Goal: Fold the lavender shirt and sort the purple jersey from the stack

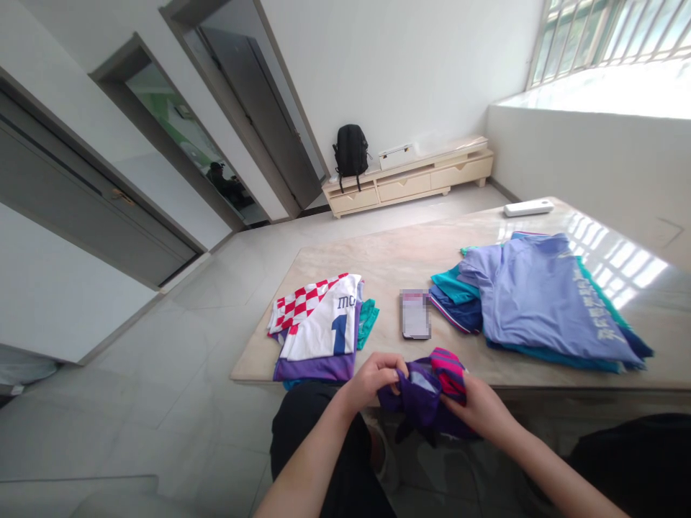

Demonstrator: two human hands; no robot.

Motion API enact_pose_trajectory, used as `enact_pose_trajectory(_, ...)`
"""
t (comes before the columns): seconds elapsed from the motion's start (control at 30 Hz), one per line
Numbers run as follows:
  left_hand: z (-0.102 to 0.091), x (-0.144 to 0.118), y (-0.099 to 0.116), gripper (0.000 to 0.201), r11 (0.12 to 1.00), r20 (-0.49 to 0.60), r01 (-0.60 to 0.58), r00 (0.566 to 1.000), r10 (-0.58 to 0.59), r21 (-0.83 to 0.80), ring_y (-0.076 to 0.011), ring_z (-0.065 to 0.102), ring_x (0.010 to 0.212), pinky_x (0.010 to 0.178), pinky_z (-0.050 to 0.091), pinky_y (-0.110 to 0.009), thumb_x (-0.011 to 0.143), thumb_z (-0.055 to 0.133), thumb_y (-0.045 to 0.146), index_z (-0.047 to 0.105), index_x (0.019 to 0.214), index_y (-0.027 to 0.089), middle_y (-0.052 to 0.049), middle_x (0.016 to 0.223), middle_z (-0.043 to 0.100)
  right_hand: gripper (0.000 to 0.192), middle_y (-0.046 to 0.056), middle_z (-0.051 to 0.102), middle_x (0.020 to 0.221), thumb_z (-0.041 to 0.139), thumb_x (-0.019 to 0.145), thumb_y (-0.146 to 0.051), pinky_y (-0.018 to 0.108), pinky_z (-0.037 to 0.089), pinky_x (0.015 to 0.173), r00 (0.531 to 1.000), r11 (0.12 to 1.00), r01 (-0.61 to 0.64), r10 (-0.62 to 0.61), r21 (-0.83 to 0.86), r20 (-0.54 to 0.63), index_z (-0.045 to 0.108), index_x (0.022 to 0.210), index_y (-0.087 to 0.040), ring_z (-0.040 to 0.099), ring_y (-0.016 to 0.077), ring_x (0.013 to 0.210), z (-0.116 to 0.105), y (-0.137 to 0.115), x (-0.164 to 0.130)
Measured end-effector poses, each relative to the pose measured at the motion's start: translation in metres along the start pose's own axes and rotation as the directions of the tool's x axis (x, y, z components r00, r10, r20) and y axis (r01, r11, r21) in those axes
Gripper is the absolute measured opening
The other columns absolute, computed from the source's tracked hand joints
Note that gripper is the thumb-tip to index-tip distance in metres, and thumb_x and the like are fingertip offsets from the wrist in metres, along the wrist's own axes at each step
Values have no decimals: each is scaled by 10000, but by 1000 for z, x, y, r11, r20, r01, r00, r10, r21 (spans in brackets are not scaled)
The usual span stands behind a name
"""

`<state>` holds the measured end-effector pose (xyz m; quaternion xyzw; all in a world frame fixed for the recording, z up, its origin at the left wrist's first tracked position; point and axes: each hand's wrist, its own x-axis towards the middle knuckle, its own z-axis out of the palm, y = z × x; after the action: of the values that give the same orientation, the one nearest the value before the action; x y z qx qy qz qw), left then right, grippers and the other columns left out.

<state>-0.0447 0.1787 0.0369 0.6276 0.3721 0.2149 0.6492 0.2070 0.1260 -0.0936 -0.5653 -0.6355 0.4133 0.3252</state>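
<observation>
Both hands, left hand (373, 375) and right hand (482, 407), pinch a bunched purple garment (418, 394), possibly a jersey, at the table's (389, 266) near edge, just in front of the phone (415, 314).

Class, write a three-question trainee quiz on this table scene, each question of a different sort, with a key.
1. True or false: both hands grip the purple garment.
2. Which lies between the two clothing piles? A) phone B) backpack C) remote
3. Fill in: the top shirt on the left pile has red and white ____.

Key: 1 true: left hand and right hand both hold it. 2 A. 3 checks.
</observation>
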Motion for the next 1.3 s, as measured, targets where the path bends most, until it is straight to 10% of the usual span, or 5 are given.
enact_pose_trajectory(0.23,1,4,9,230,973,18,-42,999,39,229,-162,517,638,614,385,-254,816,542,379,612,766,166,-19,677,550,364,120,459,1540,542,875,-293,376,505,842,995,928,-66,35,-367,-91,686,1195,-198,672,318,1071,-3,9,4)
enact_pose_trajectory(0.47,-20,11,-15,314,757,-174,40,980,98,653,-153,403,598,633,263,-298,889,540,330,550,605,195,16,581,456,380,115,537,1422,513,948,-485,324,445,661,973,836,-201,113,-511,-199,691,1149,-216,687,249,858,-22,15,5)
enact_pose_trajectory(0.8,-28,38,-55,494,524,-224,180,974,22,833,-201,551,637,628,298,-290,851,632,633,608,605,205,-22,602,584,381,118,723,1165,497,952,-477,336,449,668,952,792,-293,187,-536,-244,697,1176,-243,705,317,940,-31,14,9)
enact_pose_trajectory(1.3,-35,37,-52,32,652,-240,193,971,-17,733,-213,607,774,711,413,-297,765,602,211,622,788,204,-34,811,675,359,127,746,1056,491,916,-457,335,420,651,930,773,-358,245,-525,-273,682,1116,-229,707,327,912,-34,8,10)
